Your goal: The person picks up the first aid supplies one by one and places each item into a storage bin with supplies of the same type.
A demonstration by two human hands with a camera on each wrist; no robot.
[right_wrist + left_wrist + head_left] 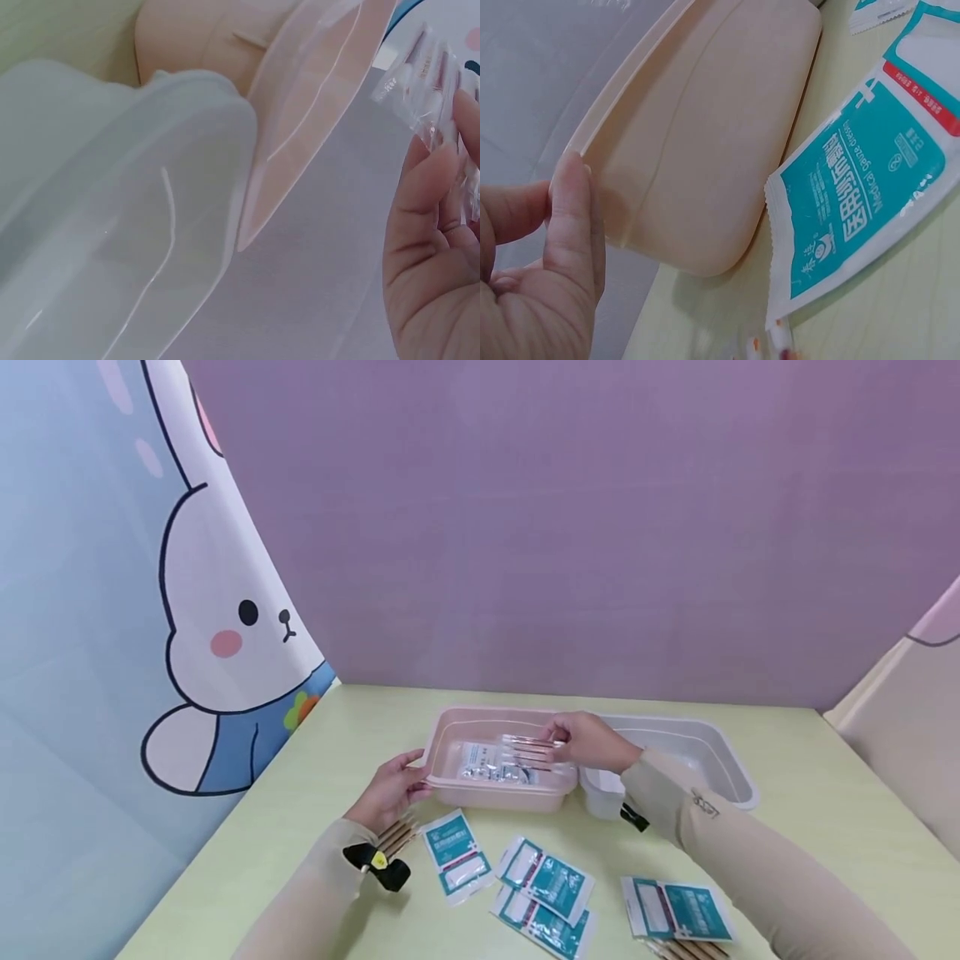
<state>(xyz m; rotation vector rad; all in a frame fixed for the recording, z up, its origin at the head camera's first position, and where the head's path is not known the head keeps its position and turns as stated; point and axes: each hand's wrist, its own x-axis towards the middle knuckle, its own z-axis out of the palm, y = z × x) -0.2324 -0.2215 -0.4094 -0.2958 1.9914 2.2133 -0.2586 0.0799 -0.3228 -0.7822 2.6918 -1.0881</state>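
Right fingers pinch a swab pack above the pink bin; left fingers pinch the bin's rim.

The right hand point(592, 742) holds the swab pack point(429, 94) between thumb and fingers, and its thin white sticks are seen through the clear wrapper. The left hand point(390, 789) has thumb and fingers closed on the left end of the pink bin point(491, 797). In this bin, below the swab pack, lie printed packs point(477, 762); how many, I cannot tell. The grey bin point(705, 747) stands just beside, on the right, touching the pink one. Nearer to the person, four green gauze packs point(456, 853) show on the table point(300, 802), two of them overlapping. Brown sticks point(686, 950) show under the rightmost one, and others near the left wrist.
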